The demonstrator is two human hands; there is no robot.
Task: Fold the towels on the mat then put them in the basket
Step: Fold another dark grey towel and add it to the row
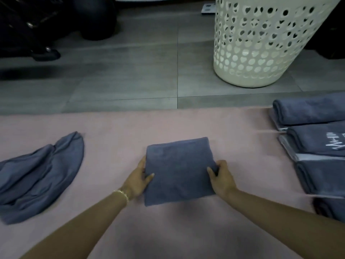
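Note:
A blue-grey towel (179, 169), folded into a small square, lies in the middle of the pink mat (115, 128). My left hand (139, 179) grips its left edge, thumb on top. My right hand (221, 176) grips its right edge the same way. A crumpled unfolded towel (43, 174) lies on the mat at the left. Several folded towels (315, 139) are lined up along the mat's right side. The cream perforated basket (261, 45) stands on the grey floor beyond the mat, to the right.
Grey floor tiles (130, 71) run between the mat's far edge and the basket. Dark objects, among them a round black one (95, 17), sit at the far left. A dark shape (330, 40) stands right of the basket.

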